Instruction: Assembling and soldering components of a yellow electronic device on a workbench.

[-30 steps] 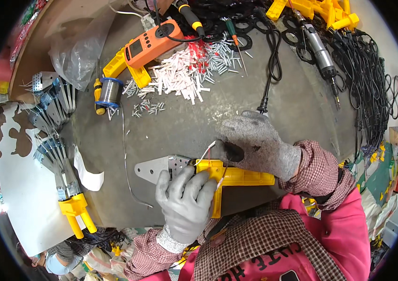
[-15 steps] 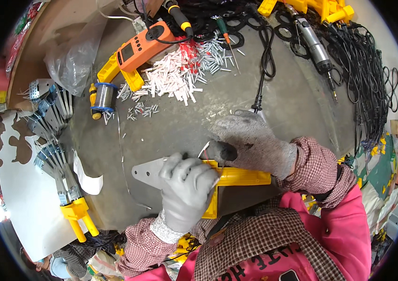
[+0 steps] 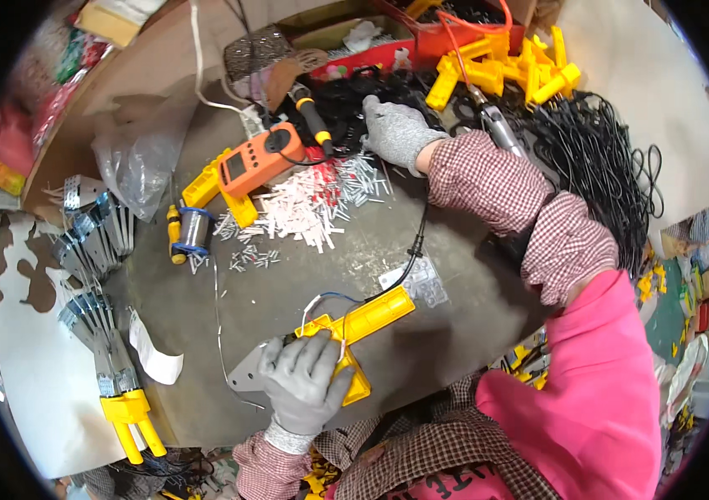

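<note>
My gloved left hand (image 3: 304, 375) is closed over a yellow plastic housing (image 3: 379, 315) near the table's front edge, holding it down. A flat grey metal blade (image 3: 246, 372) sticks out of the housing to the left. Thin red, white and blue wires (image 3: 343, 295) loop above the housing and join a black power cord (image 3: 414, 250). My gloved right hand (image 3: 404, 136) is stretched to the back, its fingers curled over a screwdriver beside the screw pile. Only the thin shaft (image 3: 387, 177) shows; the handle is hidden under the glove.
White sleeves (image 3: 296, 208) and silver screws (image 3: 361, 182) lie piled by an orange meter (image 3: 261, 158). A solder spool (image 3: 194, 230) stands left. Bladed parts (image 3: 117, 346) line the left side. Black cords (image 3: 600, 167), a power driver (image 3: 500, 129) and yellow housings (image 3: 529, 71) are at the back right.
My right hand has left the wires and housing and reached to the back, over the screwdriver. The housing has tilted, uncovering its wires and cord. My left hand still holds it. The view has shifted.
</note>
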A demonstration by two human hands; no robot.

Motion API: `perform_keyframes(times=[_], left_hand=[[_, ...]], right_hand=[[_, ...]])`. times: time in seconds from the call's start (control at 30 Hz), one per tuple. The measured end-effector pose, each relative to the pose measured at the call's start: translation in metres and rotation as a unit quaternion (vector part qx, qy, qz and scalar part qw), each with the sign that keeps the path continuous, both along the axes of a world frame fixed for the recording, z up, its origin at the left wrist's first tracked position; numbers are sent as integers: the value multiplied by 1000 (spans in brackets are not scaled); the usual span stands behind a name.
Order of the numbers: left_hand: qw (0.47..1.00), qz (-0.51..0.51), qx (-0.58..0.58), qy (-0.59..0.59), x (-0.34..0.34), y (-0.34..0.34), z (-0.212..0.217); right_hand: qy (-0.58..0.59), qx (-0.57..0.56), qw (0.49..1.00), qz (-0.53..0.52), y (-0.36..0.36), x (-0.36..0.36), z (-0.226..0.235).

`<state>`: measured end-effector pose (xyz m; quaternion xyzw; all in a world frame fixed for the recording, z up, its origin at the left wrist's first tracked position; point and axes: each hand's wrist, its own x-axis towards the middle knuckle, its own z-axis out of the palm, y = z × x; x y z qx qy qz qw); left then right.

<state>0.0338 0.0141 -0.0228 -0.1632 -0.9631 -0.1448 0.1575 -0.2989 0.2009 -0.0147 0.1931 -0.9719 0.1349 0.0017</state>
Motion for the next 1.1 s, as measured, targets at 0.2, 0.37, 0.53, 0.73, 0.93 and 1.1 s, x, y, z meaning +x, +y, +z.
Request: perform_keyframes(times=[0.2, 0.37, 0.53, 0.73, 0.93, 1.1], left_hand=[[1000, 21, -6, -18, 12, -11, 2], [1000, 7, 13, 10, 6, -10, -5], [1000, 29, -1, -11, 16, -11, -14], [999, 4, 27, 28, 10, -10, -10], [999, -1, 33, 33, 8, -11, -9], [998, 26, 48, 43, 11, -14, -16]], right_hand=[[-100, -464, 879, 31, -2, 45, 53], [50, -211, 965, 149, 30, 140, 28], [-152, -390, 857, 300, 6, 213, 40], [-140, -306, 867, 368, -5, 211, 11], [-146, -254, 881, 372, -8, 213, 10], [-123, -224, 893, 371, -20, 222, 20]])
